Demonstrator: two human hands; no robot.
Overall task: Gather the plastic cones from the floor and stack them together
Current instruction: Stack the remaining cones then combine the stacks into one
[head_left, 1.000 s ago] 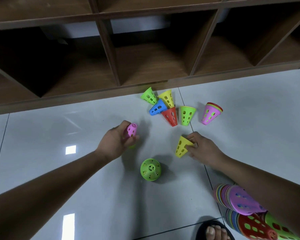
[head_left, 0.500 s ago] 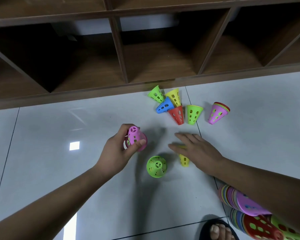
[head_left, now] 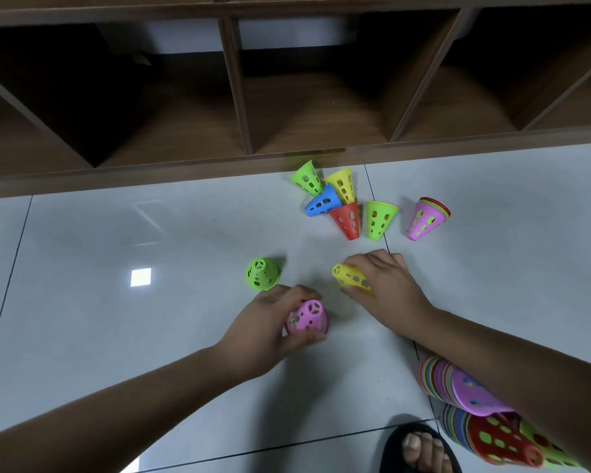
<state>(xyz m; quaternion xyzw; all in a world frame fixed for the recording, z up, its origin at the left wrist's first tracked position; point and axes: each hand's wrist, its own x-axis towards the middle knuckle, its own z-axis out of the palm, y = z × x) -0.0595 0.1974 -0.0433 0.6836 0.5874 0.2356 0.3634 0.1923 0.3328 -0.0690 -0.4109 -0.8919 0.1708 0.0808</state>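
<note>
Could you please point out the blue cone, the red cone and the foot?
blue cone (head_left: 322, 204): head view, on its holed side wall.
red cone (head_left: 346, 220): head view, on its holed side wall.
foot (head_left: 420, 450): head view, on the toes.

My left hand (head_left: 263, 331) grips a pink cone (head_left: 307, 317), my right hand (head_left: 388, 288) holds a yellow cone (head_left: 350, 276), six cones lie beside the wooden shelf (head_left: 239, 155).

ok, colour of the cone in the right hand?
Yellow cone, gripped by the right hand; head view.
</note>
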